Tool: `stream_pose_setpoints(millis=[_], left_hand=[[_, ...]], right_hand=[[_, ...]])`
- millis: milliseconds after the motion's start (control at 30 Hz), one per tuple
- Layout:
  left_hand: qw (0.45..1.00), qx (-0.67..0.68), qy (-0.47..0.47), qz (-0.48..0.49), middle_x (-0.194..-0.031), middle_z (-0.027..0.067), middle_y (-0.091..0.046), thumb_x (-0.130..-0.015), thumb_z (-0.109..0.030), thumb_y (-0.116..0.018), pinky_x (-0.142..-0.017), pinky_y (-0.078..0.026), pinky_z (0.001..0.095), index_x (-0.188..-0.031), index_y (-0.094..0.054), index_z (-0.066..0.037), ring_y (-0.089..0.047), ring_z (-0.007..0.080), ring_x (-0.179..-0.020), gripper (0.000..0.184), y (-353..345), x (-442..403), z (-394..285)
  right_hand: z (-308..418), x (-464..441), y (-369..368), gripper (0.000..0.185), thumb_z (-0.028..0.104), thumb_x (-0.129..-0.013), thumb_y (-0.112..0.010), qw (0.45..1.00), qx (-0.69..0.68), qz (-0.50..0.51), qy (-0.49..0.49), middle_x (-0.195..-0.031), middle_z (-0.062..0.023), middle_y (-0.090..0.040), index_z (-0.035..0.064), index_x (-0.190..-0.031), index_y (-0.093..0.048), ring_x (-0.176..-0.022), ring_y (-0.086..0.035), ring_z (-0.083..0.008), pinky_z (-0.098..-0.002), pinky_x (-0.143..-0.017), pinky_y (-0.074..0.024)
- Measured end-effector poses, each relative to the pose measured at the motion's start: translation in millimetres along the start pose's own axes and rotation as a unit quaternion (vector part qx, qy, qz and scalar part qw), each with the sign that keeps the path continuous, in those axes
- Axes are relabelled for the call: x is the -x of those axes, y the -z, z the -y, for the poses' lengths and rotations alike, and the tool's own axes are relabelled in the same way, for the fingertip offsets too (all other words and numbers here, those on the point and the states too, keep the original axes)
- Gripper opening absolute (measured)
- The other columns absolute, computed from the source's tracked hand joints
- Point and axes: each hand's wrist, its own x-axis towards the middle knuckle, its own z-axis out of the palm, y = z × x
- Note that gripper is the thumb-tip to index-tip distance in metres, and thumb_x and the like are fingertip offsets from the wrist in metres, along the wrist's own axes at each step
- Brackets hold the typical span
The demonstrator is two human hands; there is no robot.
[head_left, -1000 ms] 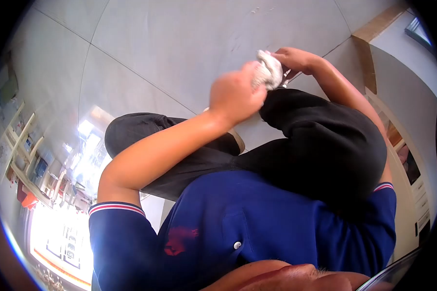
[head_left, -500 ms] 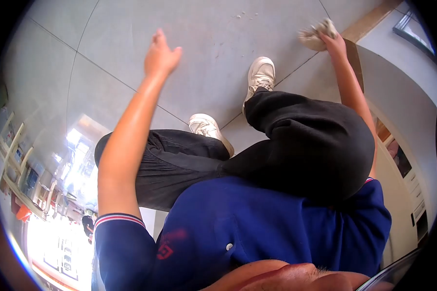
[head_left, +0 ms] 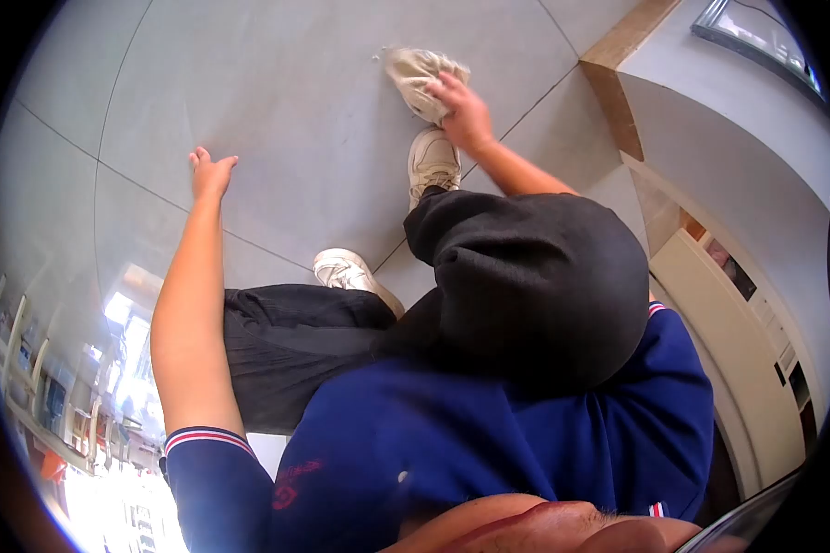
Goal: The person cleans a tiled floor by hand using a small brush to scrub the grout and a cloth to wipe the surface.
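Note:
My right hand [head_left: 463,112] is closed on a crumpled off-white cloth [head_left: 421,81], pressing it on the grey tiled floor [head_left: 277,111] just beyond the toe of one of my shoes [head_left: 433,161]. Part of the cloth is hidden under the fingers. To the left, my left hand [head_left: 212,173] hangs over the floor with its fingers stretched out and nothing in it. A tiny pale speck [head_left: 375,58] lies at the left edge of the cloth.
My other shoe [head_left: 346,270] rests on the tiles by my bent knees. A curved white panel with a wooden edge [head_left: 618,88] stands on the right, with a cream cabinet [head_left: 724,332] below. Shelving or racks [head_left: 28,369] appear far left.
My right hand has swept the cloth leftward from the wooden edge to beyond my shoe. Several specks seen on the floor earlier no longer show. My left hand is lower, and the view has shifted.

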Motion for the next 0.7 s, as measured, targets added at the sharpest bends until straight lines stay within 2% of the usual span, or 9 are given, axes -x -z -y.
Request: stream_pose_setpoints(millis=[100, 167, 233, 333, 367, 433, 533, 667, 700], left_hand=[[0.999, 0.027, 0.004, 0.02, -0.164, 0.0212, -0.006, -0.081, -0.039, -0.07, -0.121, -0.021, 0.0401, -0.156, -0.017, 0.001, -0.011, 0.0315, -0.153, 0.1, 11.4, 8.8, 1.3], [0.999, 0.033, 0.007, 0.018, -0.164, 0.0215, -0.006, -0.081, -0.039, -0.07, -0.121, -0.019, 0.0396, -0.156, -0.016, 0.001, -0.01, 0.0314, -0.153, 0.1, 10.8, 9.5, -6.8], [1.0, 0.025, 0.011, 0.009, -0.164, 0.0222, -0.006, -0.081, -0.041, -0.07, -0.122, -0.018, 0.0393, -0.156, -0.017, 0.001, -0.009, 0.0315, -0.153, 0.101, 1.4, 6.9, -2.2], [1.0, -0.002, -0.001, 0.003, -0.164, 0.022, -0.005, -0.08, -0.043, -0.071, -0.122, -0.019, 0.0393, -0.156, -0.016, 0.001, -0.009, 0.0316, -0.153, 0.104, -9.9, -12.2, 13.7], [1.0, -0.016, -0.007, 0.005, -0.164, 0.0215, -0.004, -0.079, -0.044, -0.072, -0.122, -0.019, 0.0396, -0.156, -0.015, 0.001, -0.009, 0.0315, -0.153, 0.106, -5.4, -12.6, 14.5], [1.0, -0.021, 0.0, 0.012, -0.165, 0.0207, -0.004, -0.079, -0.045, -0.072, -0.122, -0.019, 0.0401, -0.156, -0.014, 0.0, -0.009, 0.0316, -0.153, 0.107, 0.2, 6.1, 7.2], [0.999, 0.026, 0.018, 0.016, -0.165, 0.02, -0.003, -0.079, -0.045, -0.071, -0.122, -0.019, 0.0403, -0.157, -0.012, -0.001, -0.009, 0.0318, -0.153, 0.107, 4.2, 8.2, -2.2], [0.999, 0.036, 0.025, 0.02, -0.165, 0.0188, -0.002, -0.08, -0.044, -0.071, -0.121, -0.02, 0.0405, -0.157, -0.01, -0.003, -0.008, 0.0315, -0.153, 0.107, 5.0, 7.7, -2.8], [0.999, 0.041, 0.015, 0.027, -0.165, 0.0184, -0.001, -0.08, -0.043, -0.071, -0.121, -0.02, 0.0405, -0.158, -0.009, -0.003, -0.008, 0.0313, -0.153, 0.107, 7.1, 3.6, -3.1]], right_hand=[[-16.5, -43.2, 67.4, 0.035, 0.0, -0.084, -0.063, 0.958, -0.122, -0.177, -0.188, -0.115, -0.0107, -0.071, 0.0067, -0.118, -0.07, -0.106, -0.065, -0.0187, -0.0306, -0.095, -0.0492], [-67.8, -62.9, 110.3, 0.034, 0.007, -0.085, -0.064, 0.911, -0.095, -0.355, -0.188, -0.114, -0.01, -0.072, 0.0091, -0.119, -0.071, -0.103, -0.066, -0.0184, -0.0293, -0.091, -0.0499], [-107.4, -72.8, 162.4, 0.041, 0.015, -0.084, -0.06, 0.923, 0.089, -0.323, -0.188, -0.116, -0.0113, -0.071, 0.0105, -0.124, -0.068, -0.108, -0.067, -0.0253, -0.0324, -0.096, -0.0487], [-177.4, -96.3, 163.3, 0.05, 0.024, -0.08, -0.058, 0.896, 0.255, -0.199, -0.305, -0.121, -0.0119, -0.069, 0.0122, -0.129, -0.065, -0.114, -0.063, -0.0314, -0.0365, -0.102, -0.0458], [-176.7, -108.0, 152.1, 0.05, 0.03, -0.079, -0.059, 0.891, 0.204, -0.161, -0.373, -0.134, -0.0118, -0.061, 0.0144, -0.127, -0.066, -0.123, -0.057, -0.0308, -0.0407, -0.107, -0.0415], [-133.7, -122.6, 118.6, 0.047, 0.026, -0.08, -0.058, 0.891, 0.223, -0.197, -0.342, -0.136, -0.011, -0.06, 0.0178, -0.126, -0.067, -0.125, -0.056, -0.0297, -0.0383, -0.107, -0.0414], [-106.3, -133.5, 63.3, 0.043, 0.021, -0.081, -0.056, 0.944, 0.241, -0.179, -0.133, -0.135, -0.0101, -0.061, 0.0173, -0.122, -0.07, -0.124, -0.056, -0.0296, -0.0365, -0.107, -0.0421], [-9.0, -104.5, 11.4, 0.032, 0.014, -0.087, -0.053, 0.991, 0.115, -0.055, -0.036, -0.124, -0.0125, -0.067, 0.0174, -0.11, -0.076, -0.116, -0.062, -0.0273, -0.0361, -0.1, -0.0471], [-5.4, -112.4, 11.4, 0.031, 0.012, -0.086, -0.054, 0.992, 0.046, -0.079, -0.091, -0.119, -0.0125, -0.069, 0.0149, -0.107, -0.076, -0.109, -0.063, -0.0243, -0.0353, -0.094, -0.0488]])
